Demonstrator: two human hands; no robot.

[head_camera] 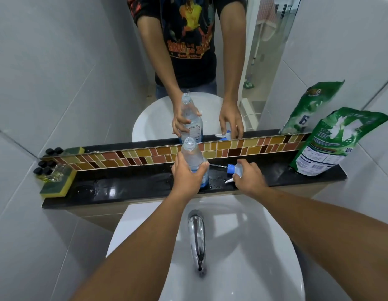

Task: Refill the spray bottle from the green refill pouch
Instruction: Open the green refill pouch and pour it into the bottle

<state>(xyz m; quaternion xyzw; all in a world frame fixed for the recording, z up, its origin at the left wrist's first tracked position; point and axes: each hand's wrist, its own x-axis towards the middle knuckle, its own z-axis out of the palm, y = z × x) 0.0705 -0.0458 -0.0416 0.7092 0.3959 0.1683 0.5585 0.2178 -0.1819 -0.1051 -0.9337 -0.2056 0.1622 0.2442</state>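
The left hand [189, 172] grips the uncapped spray bottle [193, 157] on the wet ledge [128, 190]; the right hand [249, 175] clasps the sprayer head [236, 170]. Risk — the bottle could slip and tip before the green refill pouch [332, 144] arrives.

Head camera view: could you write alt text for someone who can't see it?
A person's left hand steadies an uncapped clear spray bottle on a wet black ledge while the right hand holds its removed spray head. A green refill pouch stands at right, above a white sink.
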